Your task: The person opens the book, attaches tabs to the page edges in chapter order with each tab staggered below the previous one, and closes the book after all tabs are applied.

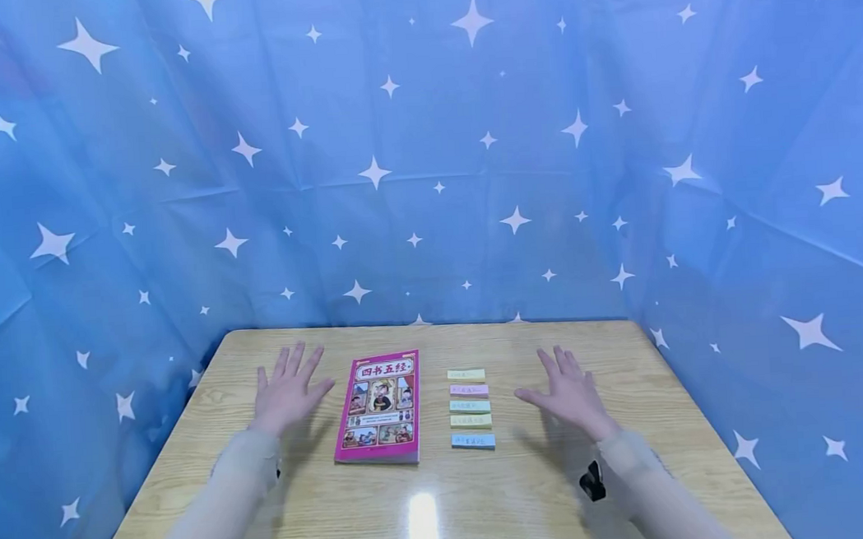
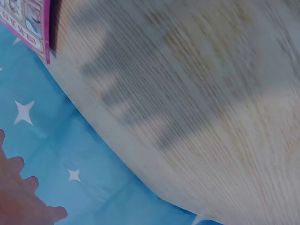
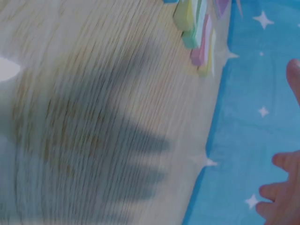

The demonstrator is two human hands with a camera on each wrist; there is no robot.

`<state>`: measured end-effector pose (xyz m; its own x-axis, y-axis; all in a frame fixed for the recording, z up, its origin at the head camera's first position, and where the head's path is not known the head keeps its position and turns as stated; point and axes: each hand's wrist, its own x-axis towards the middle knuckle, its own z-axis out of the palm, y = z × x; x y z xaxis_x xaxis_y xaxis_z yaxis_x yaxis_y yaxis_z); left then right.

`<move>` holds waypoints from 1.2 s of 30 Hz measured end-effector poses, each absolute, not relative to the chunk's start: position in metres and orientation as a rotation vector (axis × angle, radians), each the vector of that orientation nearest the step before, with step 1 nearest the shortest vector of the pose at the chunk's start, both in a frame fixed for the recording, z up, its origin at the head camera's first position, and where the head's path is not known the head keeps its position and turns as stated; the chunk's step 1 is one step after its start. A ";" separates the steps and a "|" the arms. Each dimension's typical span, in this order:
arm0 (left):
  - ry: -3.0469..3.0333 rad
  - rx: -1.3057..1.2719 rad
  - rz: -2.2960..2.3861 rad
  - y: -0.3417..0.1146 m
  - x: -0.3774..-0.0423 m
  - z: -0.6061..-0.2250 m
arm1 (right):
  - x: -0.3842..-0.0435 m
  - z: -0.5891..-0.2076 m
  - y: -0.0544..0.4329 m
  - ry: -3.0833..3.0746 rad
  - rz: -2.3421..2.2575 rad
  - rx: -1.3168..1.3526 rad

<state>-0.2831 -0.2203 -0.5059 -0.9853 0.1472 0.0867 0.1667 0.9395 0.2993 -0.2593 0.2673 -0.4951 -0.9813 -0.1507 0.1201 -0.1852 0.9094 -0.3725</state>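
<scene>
A pink-covered book (image 1: 377, 409) with Chinese characters and cartoon pictures lies face up on the wooden table. To its right, sticky-note pads (image 1: 470, 421) in yellow, pink, green and blue form a column, each with handwriting on it. My left hand (image 1: 288, 394), fingers spread, hovers left of the book and holds nothing. Right of the notes my right hand (image 1: 568, 393) is held out the same way, its palm empty. Shadows of both hands fall on the wood. In the right wrist view the pads (image 3: 187, 18) show as small thick stacks near the table's far edge.
The table (image 1: 328, 523) has light wood grain and a rounded far corner. A blue curtain (image 1: 422, 122) with white stars hangs behind it and along both sides. A bright glare spot lies on the front part of the tabletop.
</scene>
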 end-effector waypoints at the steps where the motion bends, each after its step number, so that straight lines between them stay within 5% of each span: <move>1: -3.032 -0.257 -0.471 -0.218 -0.283 -0.506 | -0.259 -0.495 0.264 -2.981 0.603 0.271; 36: -3.063 -0.499 -0.496 -0.156 -0.265 -0.536 | -0.232 -0.517 0.166 -3.017 0.672 0.634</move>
